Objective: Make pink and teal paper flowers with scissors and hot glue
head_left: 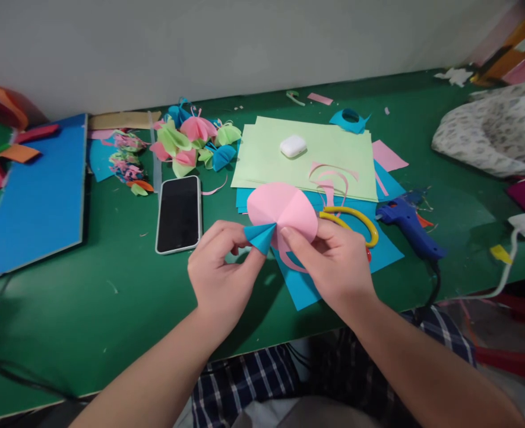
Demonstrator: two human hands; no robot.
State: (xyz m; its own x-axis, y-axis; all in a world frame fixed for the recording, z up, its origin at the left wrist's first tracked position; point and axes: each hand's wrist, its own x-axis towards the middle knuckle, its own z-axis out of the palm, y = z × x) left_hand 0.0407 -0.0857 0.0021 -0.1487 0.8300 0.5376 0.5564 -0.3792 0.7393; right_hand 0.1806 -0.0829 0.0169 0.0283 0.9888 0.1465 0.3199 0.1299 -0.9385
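— Held where?
— Blue folded wedge (261,236) pinched tight in the left hand (220,270) fingers, pressed against the pink paper circle (284,209). Right hand (334,261) fingers clamped on that circle's lower edge. Both just above the green surface (111,285), over blue sheets (302,285).
— Around them?
— Yellow scissors (356,223) just behind the right hand, blue glue gun (407,224) beside them, phone (179,213) face up to the left.
— Any container?
— White earbud case (293,145) on the light green sheets (266,160), closed, contents hidden.
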